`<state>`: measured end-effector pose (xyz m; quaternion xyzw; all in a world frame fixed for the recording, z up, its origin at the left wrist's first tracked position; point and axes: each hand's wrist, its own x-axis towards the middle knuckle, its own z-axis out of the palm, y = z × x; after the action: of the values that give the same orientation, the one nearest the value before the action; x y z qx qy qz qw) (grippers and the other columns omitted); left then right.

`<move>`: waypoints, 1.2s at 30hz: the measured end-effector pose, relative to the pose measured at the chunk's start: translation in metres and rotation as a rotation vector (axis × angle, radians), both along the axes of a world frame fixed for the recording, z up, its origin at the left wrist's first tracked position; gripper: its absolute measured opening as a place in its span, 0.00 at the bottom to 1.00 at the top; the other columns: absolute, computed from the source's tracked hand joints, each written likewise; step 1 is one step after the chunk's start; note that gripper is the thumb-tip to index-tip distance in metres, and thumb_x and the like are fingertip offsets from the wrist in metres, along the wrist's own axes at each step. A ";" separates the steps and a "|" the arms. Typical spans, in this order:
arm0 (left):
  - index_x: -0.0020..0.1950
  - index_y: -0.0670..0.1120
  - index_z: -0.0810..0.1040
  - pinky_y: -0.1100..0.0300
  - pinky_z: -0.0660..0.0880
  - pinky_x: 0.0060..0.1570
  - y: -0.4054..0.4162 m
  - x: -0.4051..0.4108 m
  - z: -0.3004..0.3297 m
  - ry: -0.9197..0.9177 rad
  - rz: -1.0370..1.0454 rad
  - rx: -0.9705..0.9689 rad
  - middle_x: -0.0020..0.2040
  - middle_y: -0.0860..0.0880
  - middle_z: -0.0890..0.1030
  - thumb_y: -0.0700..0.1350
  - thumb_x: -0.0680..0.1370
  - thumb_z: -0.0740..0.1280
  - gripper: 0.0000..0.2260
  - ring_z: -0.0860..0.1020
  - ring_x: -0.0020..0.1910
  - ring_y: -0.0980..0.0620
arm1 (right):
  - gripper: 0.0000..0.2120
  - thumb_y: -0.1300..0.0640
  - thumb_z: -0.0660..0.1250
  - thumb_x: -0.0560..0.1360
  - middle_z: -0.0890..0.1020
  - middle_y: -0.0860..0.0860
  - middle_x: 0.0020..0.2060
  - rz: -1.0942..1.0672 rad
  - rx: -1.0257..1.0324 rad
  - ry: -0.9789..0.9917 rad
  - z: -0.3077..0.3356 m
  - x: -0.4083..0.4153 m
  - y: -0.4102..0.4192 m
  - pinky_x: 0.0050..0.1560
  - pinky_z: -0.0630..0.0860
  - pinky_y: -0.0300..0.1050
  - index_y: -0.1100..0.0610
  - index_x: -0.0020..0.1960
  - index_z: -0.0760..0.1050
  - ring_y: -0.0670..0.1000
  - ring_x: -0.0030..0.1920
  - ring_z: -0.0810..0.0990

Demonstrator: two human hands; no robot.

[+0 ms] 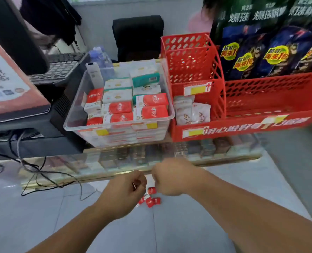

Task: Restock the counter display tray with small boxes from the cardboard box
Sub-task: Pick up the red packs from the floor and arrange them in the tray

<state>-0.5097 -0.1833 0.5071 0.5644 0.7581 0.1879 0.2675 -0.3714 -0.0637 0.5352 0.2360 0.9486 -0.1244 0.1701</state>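
Observation:
A clear plastic display tray (70, 123) stands on the glass counter, stacked with red-and-white and teal small boxes (117, 107). My left hand (123, 191) and my right hand (171, 177) hover close together in front of the counter's front edge, both with curled fingers. My left hand pinches a thin red-and-white piece at its fingertips. Nothing shows in my right hand, whose fingers are turned away. Several small red boxes (151, 199) appear just below and between the hands; I cannot tell whether they lie on the floor or hang. No cardboard box is in view.
A red perforated rack (197, 132) with white sachets and dark snack bags stands right of the tray. A register with keyboard (56, 70) and loose cables (33, 167) fills the left. A black chair (137, 35) and a person in pink stand behind the counter. Grey tiled floor lies below.

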 end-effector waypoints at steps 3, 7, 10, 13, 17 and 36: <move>0.57 0.57 0.78 0.64 0.73 0.47 -0.004 -0.004 -0.081 0.058 -0.165 -0.253 0.49 0.60 0.80 0.51 0.77 0.62 0.10 0.78 0.44 0.58 | 0.09 0.54 0.62 0.76 0.82 0.53 0.48 -0.113 -0.090 -0.029 -0.082 0.023 -0.003 0.41 0.71 0.46 0.53 0.53 0.79 0.57 0.49 0.80; 0.71 0.56 0.67 0.66 0.67 0.62 -0.006 -0.016 -0.212 0.138 -0.322 -0.513 0.64 0.55 0.76 0.56 0.79 0.60 0.20 0.74 0.63 0.56 | 0.10 0.54 0.59 0.78 0.81 0.53 0.54 -0.292 -0.197 -0.038 -0.209 0.047 -0.009 0.44 0.67 0.45 0.53 0.55 0.76 0.57 0.55 0.79; 0.75 0.54 0.62 0.62 0.66 0.67 -0.005 -0.023 -0.319 0.210 -0.336 -0.591 0.69 0.54 0.72 0.56 0.79 0.59 0.25 0.72 0.68 0.55 | 0.11 0.54 0.58 0.78 0.80 0.53 0.55 -0.403 -0.224 -0.064 -0.316 0.059 -0.014 0.47 0.70 0.46 0.53 0.57 0.76 0.57 0.56 0.79; 0.76 0.54 0.59 0.55 0.69 0.66 0.000 -0.029 -0.428 0.290 -0.322 -0.630 0.70 0.53 0.70 0.56 0.78 0.59 0.26 0.72 0.67 0.51 | 0.14 0.53 0.58 0.78 0.80 0.51 0.57 -0.478 -0.253 -0.078 -0.428 0.066 -0.020 0.55 0.75 0.48 0.51 0.61 0.74 0.56 0.57 0.79; 0.75 0.51 0.59 0.50 0.72 0.62 0.010 -0.046 -0.572 0.427 -0.352 -0.642 0.67 0.49 0.70 0.52 0.78 0.59 0.26 0.72 0.65 0.48 | 0.17 0.52 0.58 0.79 0.77 0.47 0.61 -0.577 -0.266 -0.030 -0.585 0.062 -0.022 0.57 0.72 0.45 0.47 0.66 0.71 0.53 0.59 0.79; 0.78 0.56 0.44 0.37 0.53 0.73 0.073 -0.093 -0.893 0.623 -0.453 -0.362 0.79 0.47 0.39 0.42 0.76 0.66 0.39 0.44 0.78 0.37 | 0.40 0.57 0.66 0.77 0.48 0.48 0.80 -0.571 -0.178 -0.008 -0.934 -0.071 0.014 0.59 0.74 0.55 0.51 0.80 0.46 0.58 0.66 0.71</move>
<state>-0.6027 -0.1103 -0.3858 0.6904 0.6803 -0.1913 0.1548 -0.4424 -0.0494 -0.3987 0.4776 0.8286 -0.2492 0.1520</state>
